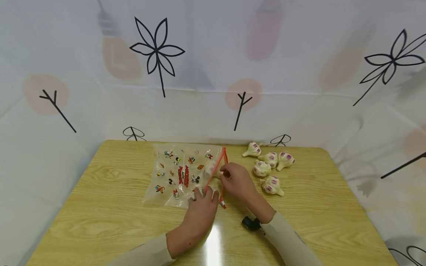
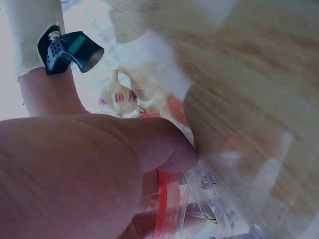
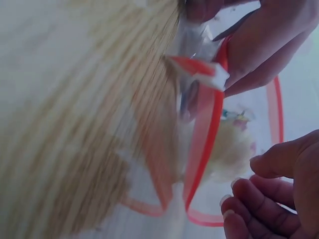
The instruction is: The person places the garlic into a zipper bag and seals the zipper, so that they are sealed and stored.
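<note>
A clear printed bag (image 1: 176,166) lies on the wood-grain counter (image 1: 100,207), left of the middle and close to the far edge, its mouth turned toward the right edge. Red lettering across it reads "MICKEY" and "AND"; the other red word is too small to read surely. Small coloured cartoon characters are scattered around the print. Red strips (image 1: 214,167) border the mouth, which stands parted, and a small white piece sits at their near end. At least one garlic bulb (image 1: 209,168) is inside, just behind the opening.

The left hand (image 1: 201,212) holds the near side of the mouth, its thumb and fingers on either side of the bag's edge. The right hand (image 1: 237,181) is at the opening, fingers loosely bent with a gap to the thumb; its own wrist view shows nothing between them, and the bagged bulb is just beyond the fingertips.

Five more garlic bulbs (image 1: 261,168), white with purple streaks, lie in a loose cluster right of the bag, toward the counter's far right corner.

A black device (image 1: 251,223) is worn at the right wrist, by a cream sleeve (image 1: 289,236). Behind the far edge hangs pale cloth (image 1: 199,111) with black-outlined plants and pinkish blobs.
</note>
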Available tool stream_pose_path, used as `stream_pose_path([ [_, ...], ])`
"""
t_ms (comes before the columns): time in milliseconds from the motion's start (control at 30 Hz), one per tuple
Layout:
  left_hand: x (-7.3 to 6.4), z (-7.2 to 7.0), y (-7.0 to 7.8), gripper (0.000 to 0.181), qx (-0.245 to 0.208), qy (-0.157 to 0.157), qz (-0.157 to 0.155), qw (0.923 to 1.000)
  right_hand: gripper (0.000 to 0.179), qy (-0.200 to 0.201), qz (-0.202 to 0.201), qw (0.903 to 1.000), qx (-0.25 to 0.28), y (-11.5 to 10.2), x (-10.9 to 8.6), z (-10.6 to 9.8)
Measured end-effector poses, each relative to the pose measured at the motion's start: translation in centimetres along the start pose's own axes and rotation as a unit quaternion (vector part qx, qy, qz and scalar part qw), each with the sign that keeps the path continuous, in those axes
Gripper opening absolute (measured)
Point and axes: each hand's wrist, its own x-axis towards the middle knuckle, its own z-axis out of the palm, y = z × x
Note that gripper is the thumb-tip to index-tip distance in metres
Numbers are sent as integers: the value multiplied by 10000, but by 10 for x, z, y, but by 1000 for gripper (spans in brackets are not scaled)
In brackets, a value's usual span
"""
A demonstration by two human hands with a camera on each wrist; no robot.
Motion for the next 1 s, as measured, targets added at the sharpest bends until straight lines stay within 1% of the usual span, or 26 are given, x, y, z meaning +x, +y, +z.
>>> stream_pose_path([
  [167, 0, 2, 0, 37, 69, 56, 9, 10000, 18, 298, -240, 9993, 45, -1, -10, -6],
  [333, -1, 3, 0, 38, 100, 78, 20, 9999, 24, 534, -456, 9975, -79, 3, -24, -13],
  [600, -1, 3, 1, 39, 29, 116, 3, 9999, 34, 802, -505, 9946, -411, 15, -45, -30],
  [700, -1, 2, 1, 39, 26, 104, -22, 9999, 35, 912, -571, 9932, -456, 19, -49, -36],
  [833, -1, 0, 1, 40, -11, 6, -13, 10000, 38, 1108, -680, 9902, -504, 26, -55, -42],
  [1000, -1, -1, 1, 41, 24, -43, 7, 10000, 40, 1243, -805, 9878, -479, 34, -60, -47],
])
